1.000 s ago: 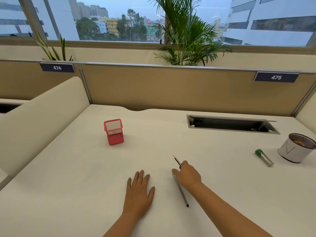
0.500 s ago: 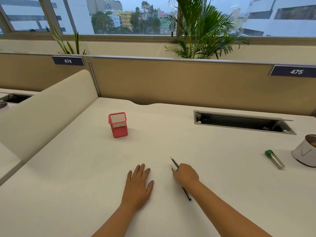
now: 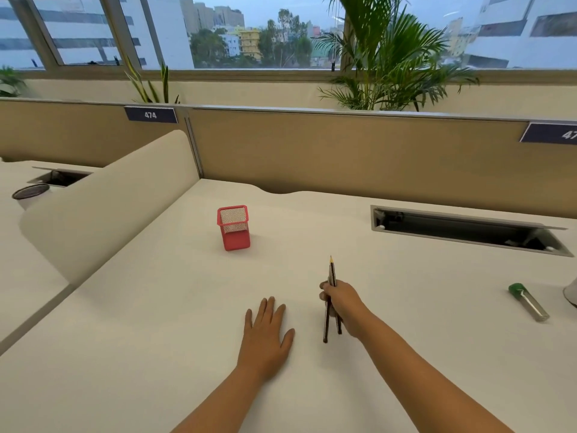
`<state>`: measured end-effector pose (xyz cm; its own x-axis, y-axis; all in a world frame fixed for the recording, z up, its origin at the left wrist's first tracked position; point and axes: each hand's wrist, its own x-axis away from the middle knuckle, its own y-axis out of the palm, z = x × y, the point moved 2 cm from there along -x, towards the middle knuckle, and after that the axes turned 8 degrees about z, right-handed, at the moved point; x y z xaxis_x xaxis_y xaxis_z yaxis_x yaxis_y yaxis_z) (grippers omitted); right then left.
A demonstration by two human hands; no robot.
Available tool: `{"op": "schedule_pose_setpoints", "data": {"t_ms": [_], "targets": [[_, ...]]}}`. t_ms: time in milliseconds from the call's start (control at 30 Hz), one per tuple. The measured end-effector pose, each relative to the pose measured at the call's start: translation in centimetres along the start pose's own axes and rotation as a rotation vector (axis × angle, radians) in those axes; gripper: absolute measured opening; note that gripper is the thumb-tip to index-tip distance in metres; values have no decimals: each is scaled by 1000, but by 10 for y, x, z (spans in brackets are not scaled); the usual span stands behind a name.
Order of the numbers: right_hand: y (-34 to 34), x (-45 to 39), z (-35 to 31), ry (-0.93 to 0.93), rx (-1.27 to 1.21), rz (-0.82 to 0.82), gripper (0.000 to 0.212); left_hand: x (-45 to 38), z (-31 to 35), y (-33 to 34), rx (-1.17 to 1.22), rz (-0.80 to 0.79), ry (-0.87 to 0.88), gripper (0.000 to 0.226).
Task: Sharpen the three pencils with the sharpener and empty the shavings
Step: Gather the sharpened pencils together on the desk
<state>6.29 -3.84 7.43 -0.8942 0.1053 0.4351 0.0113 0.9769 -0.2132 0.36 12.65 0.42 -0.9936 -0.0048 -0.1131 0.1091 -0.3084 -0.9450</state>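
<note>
My right hand (image 3: 342,306) grips a small bundle of dark pencils (image 3: 331,273), held nearly upright above the white desk with a sharpened tip pointing away from me. How many pencils are in the bundle I cannot tell. My left hand (image 3: 265,332) lies flat on the desk, fingers spread, holding nothing, a little left of the pencils. A green-capped clear tube sharpener (image 3: 528,302) lies on its side far to the right. A red mesh pencil holder (image 3: 233,227) stands upright farther back and to the left.
A white cup (image 3: 572,295) is cut off at the right edge. An open cable tray (image 3: 465,229) is sunk into the desk at the back right. A tan partition (image 3: 343,157) closes the back; a cream divider (image 3: 103,207) borders the left, with another cup (image 3: 29,195) beyond it.
My right hand has gathered the pencils off the desk and lifted them from lying flat to nearly upright. The camera has turned left. My left hand has stayed flat.
</note>
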Motion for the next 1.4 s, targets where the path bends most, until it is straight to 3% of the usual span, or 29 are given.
{"op": "schedule_pose_setpoints", "data": {"t_ms": [133, 267, 467, 633, 967, 1200, 1400], "targets": [[19, 2, -21, -75, 10, 30, 16, -2, -9, -1, -64, -55, 22, 76], [39, 2, -58, -210, 88, 100, 28, -8, -43, -13, -75, -48, 16, 87], [88, -6, -114, -336, 341, 229, 34, -16, -87, -26, -50, -44, 18, 84], [123, -15, -156, -444, 241, 165, 27, -28, -105, -29, -24, -29, 35, 76], [176, -57, -208, -527, 17, 244, 17, -63, -121, -32, -10, -18, 90, 77], [199, -102, -203, -497, 421, 268, 25, -91, -125, -28, 32, -1, 107, 76], [216, -117, -198, -471, 881, 110, 35, -105, -126, -24, 27, -6, 110, 73]]}}
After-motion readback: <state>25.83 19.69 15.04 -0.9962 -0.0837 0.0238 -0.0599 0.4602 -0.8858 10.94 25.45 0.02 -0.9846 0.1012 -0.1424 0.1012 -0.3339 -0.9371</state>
